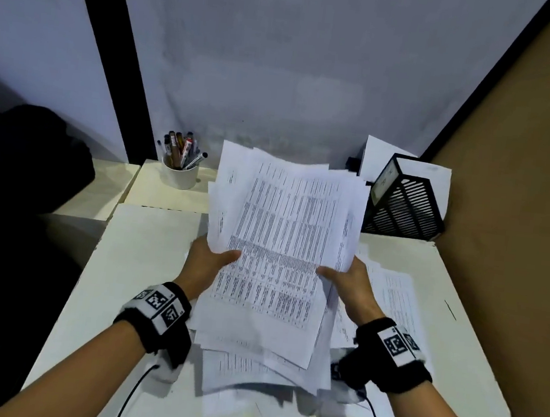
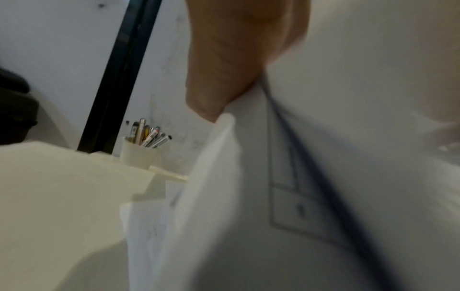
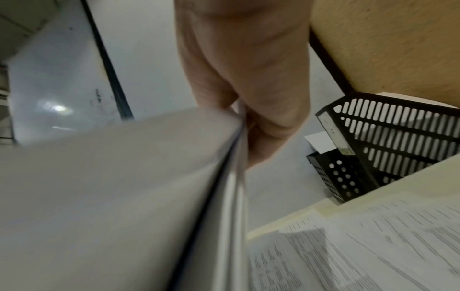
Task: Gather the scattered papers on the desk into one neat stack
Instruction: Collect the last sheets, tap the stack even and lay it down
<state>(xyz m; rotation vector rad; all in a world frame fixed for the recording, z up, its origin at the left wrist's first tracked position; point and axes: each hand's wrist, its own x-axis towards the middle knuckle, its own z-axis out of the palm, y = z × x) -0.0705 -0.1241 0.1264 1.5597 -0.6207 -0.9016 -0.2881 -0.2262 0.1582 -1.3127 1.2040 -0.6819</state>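
A loose bundle of printed sheets [image 1: 283, 243] is held up above the white desk [image 1: 139, 262], its edges uneven and fanned. My left hand [image 1: 208, 262] grips the bundle's left edge, thumb on top. My right hand [image 1: 347, 280] grips the right edge the same way. In the left wrist view the bundle [image 2: 348, 157] fills the right side beside my fingers [image 2: 224, 59]. The right wrist view shows the bundle's edge [image 3: 124, 196] pinched by my fingers [image 3: 248, 78]. More printed papers [image 1: 396, 299] lie flat on the desk under and right of the bundle, also seen as papers [image 3: 361, 246] in the right wrist view.
A white cup of pens [image 1: 180, 167] stands at the back left of the desk. A black slotted file holder [image 1: 403, 201] with paper in it stands at the back right against a brown partition [image 1: 522, 200]. A dark bag [image 1: 24, 155] sits to the left.
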